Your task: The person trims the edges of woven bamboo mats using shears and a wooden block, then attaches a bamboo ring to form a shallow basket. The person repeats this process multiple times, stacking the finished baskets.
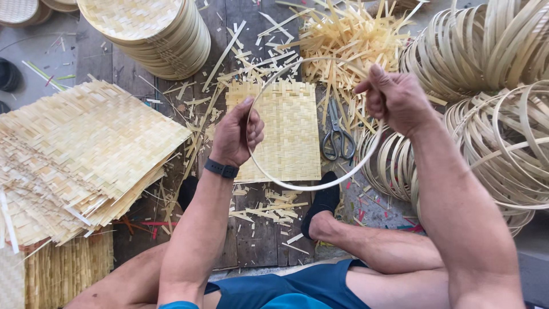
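Head view shows you gripping one bamboo hoop (pixel 297 186) at centre frame, left hand (pixel 235 134) and right hand (pixel 394 98) both closed on it. One woven mat (pixel 289 134) and one pair of scissors (pixel 337 137) lie beneath. Hoop piles (pixel 503 143) at right are cut off, uncountable.

Left hand (pixel 237 134), centre of frame: fingers curled closed in a pinch, thumb uppermost, dark band on wrist, forearm rising from lower left. Right hand (pixel 394 100), upper right: closed fist, knuckles up, forearm running to lower right corner. Both arms bare.
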